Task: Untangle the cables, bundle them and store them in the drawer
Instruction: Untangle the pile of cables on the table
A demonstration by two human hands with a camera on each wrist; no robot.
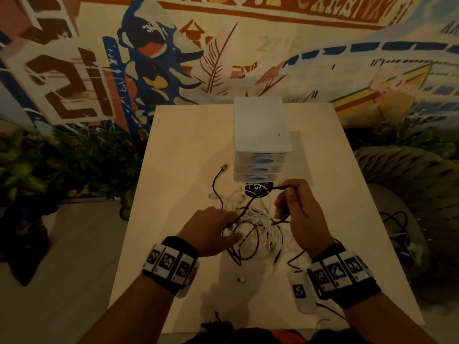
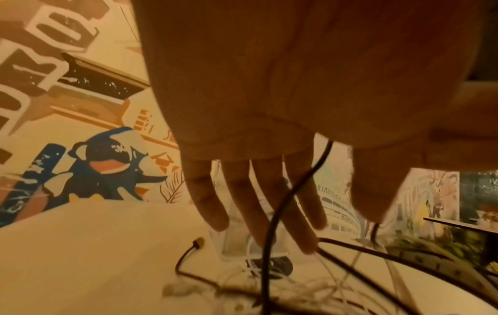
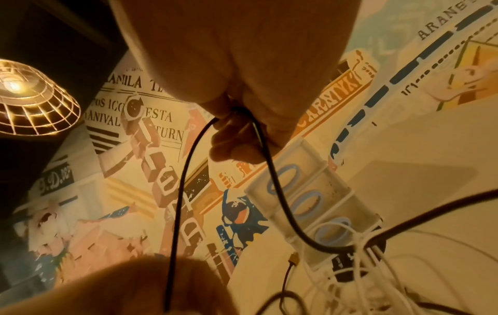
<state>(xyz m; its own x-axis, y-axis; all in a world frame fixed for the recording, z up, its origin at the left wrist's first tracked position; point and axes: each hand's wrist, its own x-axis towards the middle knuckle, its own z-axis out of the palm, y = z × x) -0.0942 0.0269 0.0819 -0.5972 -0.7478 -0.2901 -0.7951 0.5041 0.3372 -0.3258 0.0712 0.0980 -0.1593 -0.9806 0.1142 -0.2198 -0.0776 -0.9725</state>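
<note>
A tangle of black and white cables [image 1: 258, 220] lies mid-table in front of a white three-drawer unit [image 1: 260, 125], whose drawers are all closed. My right hand [image 1: 288, 194] is raised above the tangle and grips a black cable [image 1: 255, 197]. In the right wrist view this black cable [image 3: 183, 191] loops down from my curled fingers [image 3: 237, 138]. My left hand [image 1: 232, 227] rests on the tangle's left side. Its fingers [image 2: 210, 204] are straight, and a black cable [image 2: 269, 234] rises between thumb and index finger. A yellow connector [image 1: 222, 168] lies left of the unit.
A dark round disc [image 1: 257, 191] lies before the bottom drawer. A small white plug [image 1: 241, 279] sits on the table [image 1: 186, 157] nearer me. Plants stand off the left edge. A woven seat with more cables [image 1: 397, 219] is on the right.
</note>
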